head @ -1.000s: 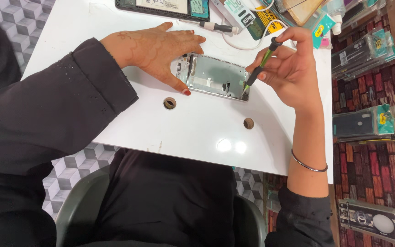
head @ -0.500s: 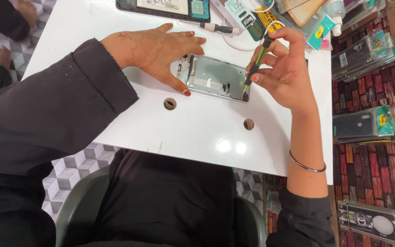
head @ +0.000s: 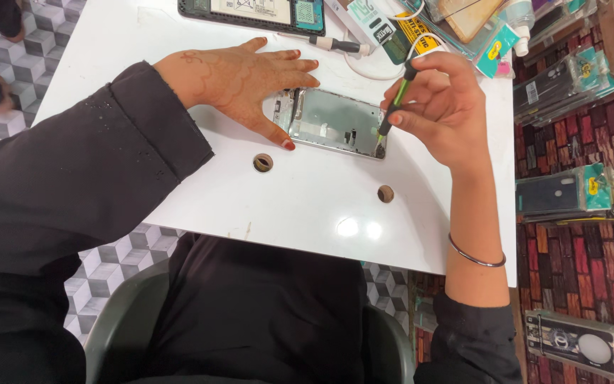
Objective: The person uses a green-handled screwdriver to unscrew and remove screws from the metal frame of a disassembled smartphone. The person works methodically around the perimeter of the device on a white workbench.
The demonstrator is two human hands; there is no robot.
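Observation:
An opened phone frame (head: 332, 121), silvery grey and back side up, lies on the white table (head: 300, 206). My left hand (head: 243, 82) rests flat on the frame's left end, fingers spread, pressing it down. My right hand (head: 445, 107) grips a thin green-and-black screwdriver (head: 394, 107) between thumb and fingers. Its tip touches the frame's lower right corner. A thin bangle sits on my right forearm.
Another opened phone (head: 254, 11) lies at the table's far edge, beside a white-handled tool (head: 335, 44), a white cable and small packages (head: 492, 53). Two round holes (head: 263, 163) pierce the tabletop. Packaged phone cases (head: 563, 78) hang on the right. A chair is beneath me.
My right hand shifted slightly, bringing the screwdriver more upright over the frame's right corner. My left hand stayed put. The view moved a little.

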